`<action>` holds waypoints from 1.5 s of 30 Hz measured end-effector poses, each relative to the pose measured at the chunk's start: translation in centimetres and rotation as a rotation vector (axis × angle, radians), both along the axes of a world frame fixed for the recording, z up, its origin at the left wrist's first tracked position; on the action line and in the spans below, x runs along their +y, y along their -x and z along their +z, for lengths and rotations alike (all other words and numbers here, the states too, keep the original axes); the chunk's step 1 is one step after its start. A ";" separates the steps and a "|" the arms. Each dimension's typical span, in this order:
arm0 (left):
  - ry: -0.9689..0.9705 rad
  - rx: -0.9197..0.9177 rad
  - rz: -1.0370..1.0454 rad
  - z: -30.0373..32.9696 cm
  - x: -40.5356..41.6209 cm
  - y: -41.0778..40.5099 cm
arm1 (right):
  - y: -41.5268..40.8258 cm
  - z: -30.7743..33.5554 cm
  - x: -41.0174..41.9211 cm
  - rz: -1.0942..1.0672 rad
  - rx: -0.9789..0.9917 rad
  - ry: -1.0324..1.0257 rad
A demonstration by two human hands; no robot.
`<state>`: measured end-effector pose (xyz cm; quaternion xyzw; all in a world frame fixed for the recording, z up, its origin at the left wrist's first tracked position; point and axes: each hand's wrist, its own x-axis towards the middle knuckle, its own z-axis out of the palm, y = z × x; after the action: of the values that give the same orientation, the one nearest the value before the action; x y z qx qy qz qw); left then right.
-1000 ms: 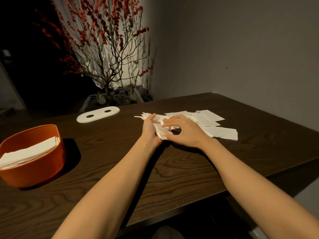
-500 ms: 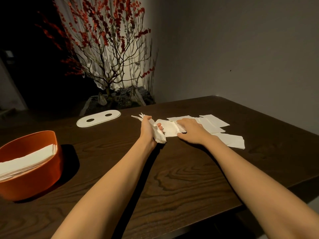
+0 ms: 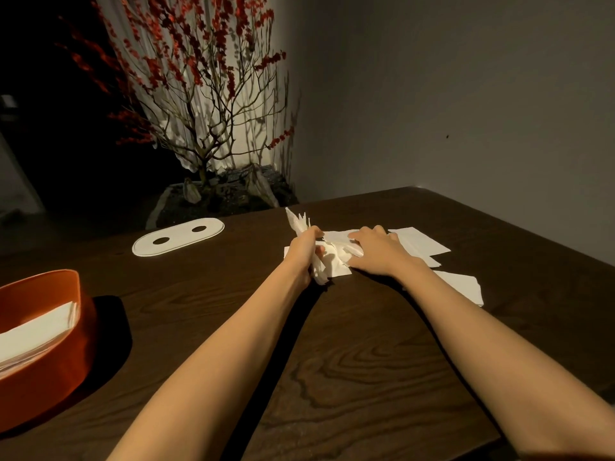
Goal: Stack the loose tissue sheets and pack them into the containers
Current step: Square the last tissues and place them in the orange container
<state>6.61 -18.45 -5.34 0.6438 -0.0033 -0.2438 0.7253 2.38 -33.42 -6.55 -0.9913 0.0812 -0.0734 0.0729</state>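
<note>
Since half a second ago, the right hand point(image 3: 376, 249) has been drawn leftward from the flat sheets until it meets the bundle of tissues point(image 3: 327, 257) held by the left hand point(image 3: 304, 251). The bundle is gripped in the left fist, with fingers and thumb curled round its middle; its ragged upper ends point(image 3: 297, 221) are fanned out above the knuckles, and its lower ends hang just above the tabletop. The right hand is laid palm down, its fingers bent over the crumpled edge of the bundle; whether a sheet is actually pinched there cannot be told.

Loose tissue sheets point(image 3: 419, 242) are left lying flat on the dark wooden table point(image 3: 366, 361) beyond and to the right of the right hand, and one more sheet point(image 3: 462, 286) is seen beside the right forearm. At the left edge, an orange oval container point(image 3: 50, 354) is partly filled with a neat stack of tissues point(image 3: 36, 331). A white oval lid point(image 3: 178, 236) with two holes lies flat on the table, well apart from the container. Behind it, a red-blossomed branch arrangement point(image 3: 199, 94) is placed near the wall.
</note>
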 end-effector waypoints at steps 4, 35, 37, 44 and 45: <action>-0.046 -0.002 0.002 0.4 -0.3 -0.4 | 0.0 -0.5 -0.2 0.022 -0.055 0.086; 0.094 -0.168 0.190 -0.9 -0.2 -0.7 | 1.6 1.3 2.0 -0.128 -0.250 -2.046; 0.106 -0.147 0.147 -0.7 -0.1 -0.5 | 1.7 1.3 1.9 -0.067 -0.206 -2.098; 0.408 0.113 -0.089 0.1 1.3 0.9 | 2.3 1.6 1.7 0.112 -0.015 -2.095; 0.452 0.134 -0.139 0.2 1.4 0.9 | 2.3 1.5 1.7 0.090 -0.004 -2.033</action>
<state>5.71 -17.06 -5.18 0.4459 -0.0538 -0.3282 0.8310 0.03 -31.73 -5.08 -0.4619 0.0674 0.0316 0.8838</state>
